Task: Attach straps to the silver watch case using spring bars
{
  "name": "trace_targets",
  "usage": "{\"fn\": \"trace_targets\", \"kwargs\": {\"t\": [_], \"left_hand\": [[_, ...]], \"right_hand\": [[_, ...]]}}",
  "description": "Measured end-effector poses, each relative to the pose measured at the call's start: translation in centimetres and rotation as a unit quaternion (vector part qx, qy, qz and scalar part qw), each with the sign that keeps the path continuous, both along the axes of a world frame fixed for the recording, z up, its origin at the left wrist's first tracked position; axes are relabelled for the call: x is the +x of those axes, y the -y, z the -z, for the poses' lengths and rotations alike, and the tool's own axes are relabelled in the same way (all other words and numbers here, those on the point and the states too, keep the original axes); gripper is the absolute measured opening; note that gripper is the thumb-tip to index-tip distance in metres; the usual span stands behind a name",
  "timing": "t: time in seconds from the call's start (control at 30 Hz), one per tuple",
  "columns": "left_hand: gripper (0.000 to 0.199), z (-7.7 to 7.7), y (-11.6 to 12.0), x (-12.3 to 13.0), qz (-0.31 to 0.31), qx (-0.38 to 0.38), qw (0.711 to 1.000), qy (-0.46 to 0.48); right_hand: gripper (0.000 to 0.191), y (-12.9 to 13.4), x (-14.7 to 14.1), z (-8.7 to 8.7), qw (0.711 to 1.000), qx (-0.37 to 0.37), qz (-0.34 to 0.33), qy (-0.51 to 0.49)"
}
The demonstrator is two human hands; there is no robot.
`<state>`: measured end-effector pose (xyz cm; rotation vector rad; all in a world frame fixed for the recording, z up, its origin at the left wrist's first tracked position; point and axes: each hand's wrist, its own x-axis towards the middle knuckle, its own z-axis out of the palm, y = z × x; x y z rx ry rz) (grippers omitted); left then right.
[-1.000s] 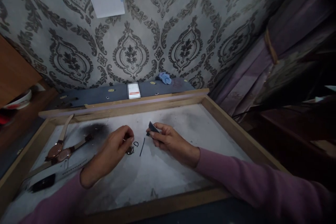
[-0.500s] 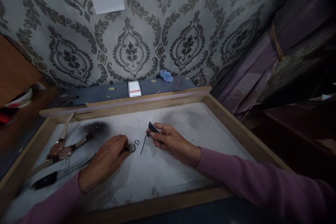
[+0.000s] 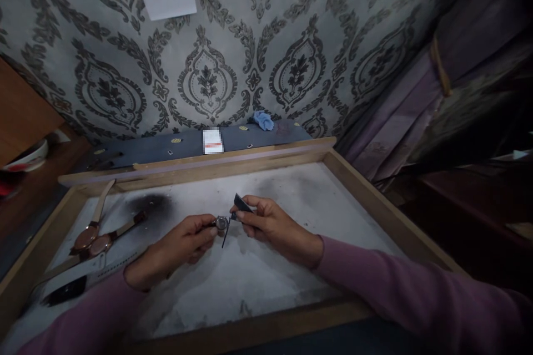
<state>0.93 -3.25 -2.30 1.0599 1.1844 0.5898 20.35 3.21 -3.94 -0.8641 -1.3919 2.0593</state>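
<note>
My left hand (image 3: 179, 244) pinches a small round metal watch case (image 3: 222, 223) by its fingertips, lifted just above the white work surface. My right hand (image 3: 266, 224) holds a small dark flat tool (image 3: 241, 204), its lower end close to the watch case. A thin black pin (image 3: 225, 237) lies on the surface right under the two hands. Both sleeves are pink.
The work surface is a wooden-framed tray (image 3: 366, 199) with dark smudges. Two rose-gold watches with brown straps (image 3: 94, 236) and a white-strapped watch (image 3: 66, 288) lie at the left. A blue cloth (image 3: 263, 120) and a small card (image 3: 212, 141) rest on the shelf behind.
My left hand picked the watch case up off the surface and brought it right, up to the tool in my right hand. The right hand barely moved.
</note>
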Motion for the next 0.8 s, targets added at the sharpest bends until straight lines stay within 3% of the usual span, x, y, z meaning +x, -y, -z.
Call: {"fn": "trace_targets", "kwargs": {"t": [0.27,0.5,0.8], "left_hand": [[0.038,0.9,0.3,0.4,-0.055,0.01,0.998,0.029],[0.035,1.0,0.4,0.6,-0.061,0.029,0.997,0.039],[0.028,-0.6,0.8,1.1,-0.03,0.134,0.988,-0.074]], "right_hand": [[0.028,0.0,0.2,-0.5,1.0,0.019,-0.003,-0.01],[0.027,0.1,0.3,-0.5,0.999,0.036,-0.01,-0.009],[0.025,0.2,0.3,-0.5,0.999,0.046,-0.014,-0.014]]}}
